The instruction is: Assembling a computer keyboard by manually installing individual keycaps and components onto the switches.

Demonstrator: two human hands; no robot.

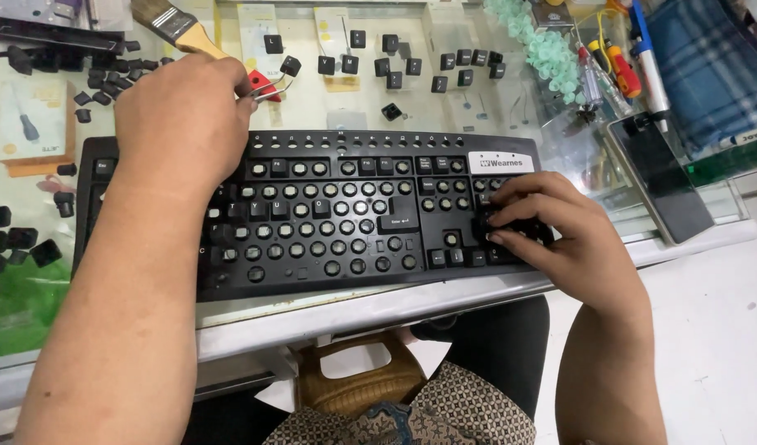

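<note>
We had the keyboard (329, 214) on the glass counter (708, 239), most keycaps off. Our left hand (185, 115) was closed around a red-handled tool (263, 86); our right hand (552, 227), fingers curled, pressed the keypad

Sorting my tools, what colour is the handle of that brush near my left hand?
Light wood-yellow handle on the brush, clearest in the head view.
</note>
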